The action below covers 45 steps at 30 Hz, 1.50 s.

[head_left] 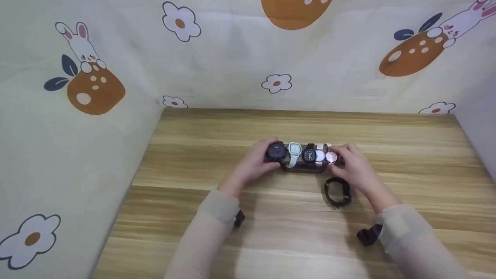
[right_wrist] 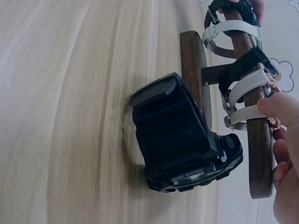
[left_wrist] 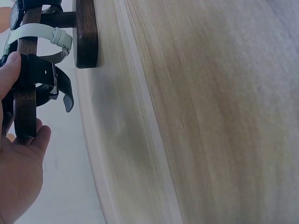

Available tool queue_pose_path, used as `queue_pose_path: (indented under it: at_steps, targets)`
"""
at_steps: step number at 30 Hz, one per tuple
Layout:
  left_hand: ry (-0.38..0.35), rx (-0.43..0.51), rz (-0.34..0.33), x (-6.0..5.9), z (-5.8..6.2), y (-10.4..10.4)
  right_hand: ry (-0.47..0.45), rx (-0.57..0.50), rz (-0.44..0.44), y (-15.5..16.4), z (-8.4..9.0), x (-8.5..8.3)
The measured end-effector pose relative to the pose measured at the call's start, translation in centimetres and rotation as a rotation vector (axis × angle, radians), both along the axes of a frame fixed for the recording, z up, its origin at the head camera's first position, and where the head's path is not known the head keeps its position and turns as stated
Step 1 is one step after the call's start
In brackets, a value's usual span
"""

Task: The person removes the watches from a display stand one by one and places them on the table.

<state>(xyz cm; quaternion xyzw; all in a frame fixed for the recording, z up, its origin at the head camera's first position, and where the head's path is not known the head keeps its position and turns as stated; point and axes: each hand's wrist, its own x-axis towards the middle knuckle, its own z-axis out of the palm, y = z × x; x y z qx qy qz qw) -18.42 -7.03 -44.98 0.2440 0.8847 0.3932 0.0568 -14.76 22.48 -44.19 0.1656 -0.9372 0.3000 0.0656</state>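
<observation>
Nearest the viewer: two pale sleeves enter from the near edge of the wooden desk point(head_left: 407, 162). A small dark clip sits at each wrist.

Just beyond the right wrist, a loose black digital watch point(head_left: 338, 192) lies on the desk, strap looped, resting on its side. In the right wrist view it is point(right_wrist: 184, 140) just beside the base of the stand, not on the bar.

Next, further out: wooden watch stand point(head_left: 304, 167), dark brown, w/ horizontal bar on a flat base, approx. mid-desk.

Left hand point(head_left: 254, 164): fingers curled round the left end of the bar, thumb on the black round watch point(head_left: 276, 152) mounted there. Left wrist view confirms thumb on the black strap point(left_wrist: 44, 74) and a finger under the bar end.

Right hand point(head_left: 354, 166): fingertips pinch the right end of the bar at the rose-gold watch point(head_left: 331, 157). Right wrist view shows fingers point(right_wrist: 280, 105) touching the bar beside the pale straps.

On the bar, left to right between the hands: mint-strap square watch point(head_left: 294, 151), black watch point(head_left: 309, 154), white-dial watch point(head_left: 320, 155).

Far side: cream cloth backdrop point(head_left: 232, 66) w/ rabbit and flower prints, also along the left.
</observation>
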Motion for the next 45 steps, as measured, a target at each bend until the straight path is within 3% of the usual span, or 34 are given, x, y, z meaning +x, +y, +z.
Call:
queue_pose_path:
  at_steps: [11,28,35,45]
  targets:
    - [0.004,0.005,0.003,0.1,0.0,0.0,0.081,0.010,0.018,0.3,-0.3,0.1]
    - [-0.032,0.006,0.007,0.2,0.2,0.1,0.032,0.011,-0.020,0.4,-0.2,0.3]
    - [-0.001,-0.008,-0.008,0.1,0.0,0.0,0.065,0.008,-0.033,0.9,-0.4,0.3]
    - [-0.017,-0.010,0.001,0.1,0.1,0.0,0.107,-0.016,-0.068,1.8,-0.8,0.7]
